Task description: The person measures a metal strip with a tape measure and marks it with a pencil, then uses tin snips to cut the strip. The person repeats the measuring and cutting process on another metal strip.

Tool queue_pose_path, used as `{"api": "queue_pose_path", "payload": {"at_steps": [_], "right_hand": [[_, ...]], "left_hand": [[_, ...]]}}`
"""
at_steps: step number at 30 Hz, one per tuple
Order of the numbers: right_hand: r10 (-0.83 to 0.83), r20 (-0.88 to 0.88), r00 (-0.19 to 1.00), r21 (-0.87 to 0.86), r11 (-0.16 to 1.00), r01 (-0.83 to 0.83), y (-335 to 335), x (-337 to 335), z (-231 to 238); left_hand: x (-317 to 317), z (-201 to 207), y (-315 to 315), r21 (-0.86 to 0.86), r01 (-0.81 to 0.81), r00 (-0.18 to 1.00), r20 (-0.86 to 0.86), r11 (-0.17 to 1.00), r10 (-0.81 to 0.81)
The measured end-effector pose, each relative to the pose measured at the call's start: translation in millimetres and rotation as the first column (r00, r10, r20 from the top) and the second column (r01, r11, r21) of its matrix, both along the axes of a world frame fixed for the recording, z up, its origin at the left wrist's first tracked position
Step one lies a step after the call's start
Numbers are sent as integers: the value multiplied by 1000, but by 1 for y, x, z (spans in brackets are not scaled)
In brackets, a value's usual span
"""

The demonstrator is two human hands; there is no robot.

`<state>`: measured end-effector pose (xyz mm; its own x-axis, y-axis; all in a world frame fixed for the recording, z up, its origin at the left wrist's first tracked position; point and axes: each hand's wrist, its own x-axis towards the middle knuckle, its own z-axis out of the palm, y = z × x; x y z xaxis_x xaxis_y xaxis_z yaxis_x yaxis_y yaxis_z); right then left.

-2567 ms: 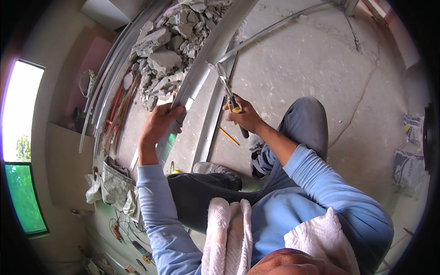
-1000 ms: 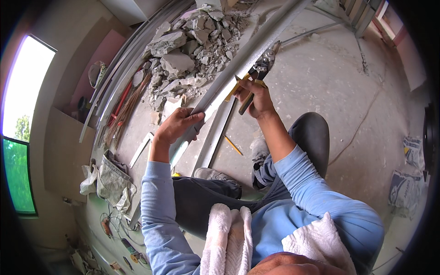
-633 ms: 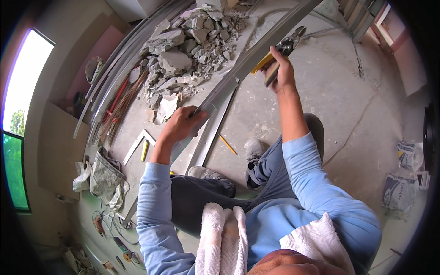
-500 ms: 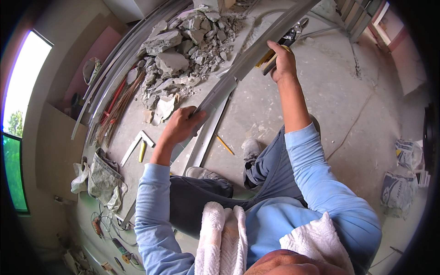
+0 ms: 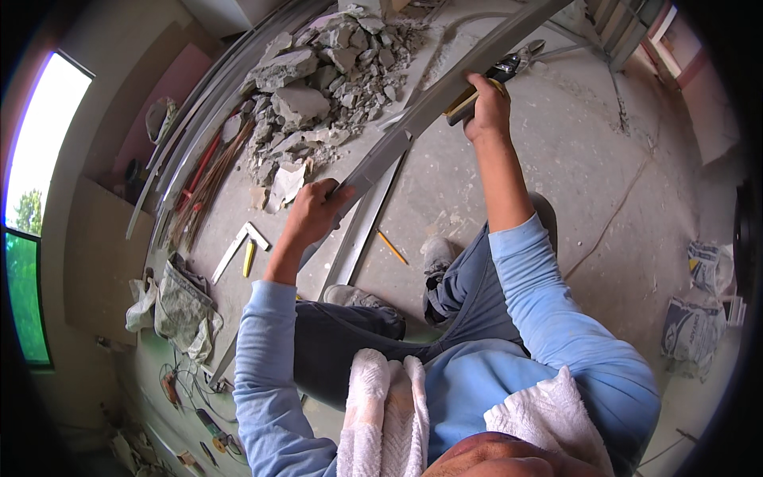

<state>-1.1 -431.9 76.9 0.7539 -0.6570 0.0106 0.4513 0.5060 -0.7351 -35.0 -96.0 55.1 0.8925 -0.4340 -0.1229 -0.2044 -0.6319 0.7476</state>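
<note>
A long grey metal channel [image 5: 437, 102] runs slantwise from beside my left knee up past the top edge, raised off the floor. My left hand [image 5: 315, 208] is closed around its lower part. Farther along, my right hand [image 5: 488, 107] grips tin snips [image 5: 517, 62] with black and yellow handles, their metal jaws pointing away to the upper right. The thumb of that hand lies against the channel's edge. Whether the jaws touch the metal I cannot tell. Below the raised piece, another metal channel [image 5: 362, 234] lies on the floor between my feet.
A heap of broken concrete [image 5: 306, 95] lies ahead. Long metal profiles and rods [image 5: 208, 179] line the left wall. Nearby are a white square [image 5: 238, 248], a yellow cutter [image 5: 249, 258] and a pencil [image 5: 392, 247]. Corded power tools [image 5: 211, 425] sit lower left; bags [image 5: 693, 330] stand right.
My right hand and the snips have shifted very slightly left along with my forearm. The left hand keeps its hold on the channel, almost unmoved.
</note>
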Motion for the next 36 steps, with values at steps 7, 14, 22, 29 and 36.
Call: {"api": "queue_pose_path", "payload": {"at_steps": [7,14,22,29,36], "right_hand": [[-13,43,999,-7,1000,13,2,0,-5],[-14,33,999,-32,999,15,1,2,-9],[63,-116,991,-226,970,-88,0,-18,-26],[311,-585,750,-596,462,-656,29,-107,-70],[289,-732,616,-580,210,-787,33,-121,-56]], "left_hand": [[-1,0,1,-16,-13,1000,-19,1000,13],[-1,1,3,63,16,998,55,998,-20],[3,6,5,122,12,962,269,993,-45],[20,23,18,65,-63,974,221,996,47],[20,25,17,88,-70,972,231,994,47]]}}
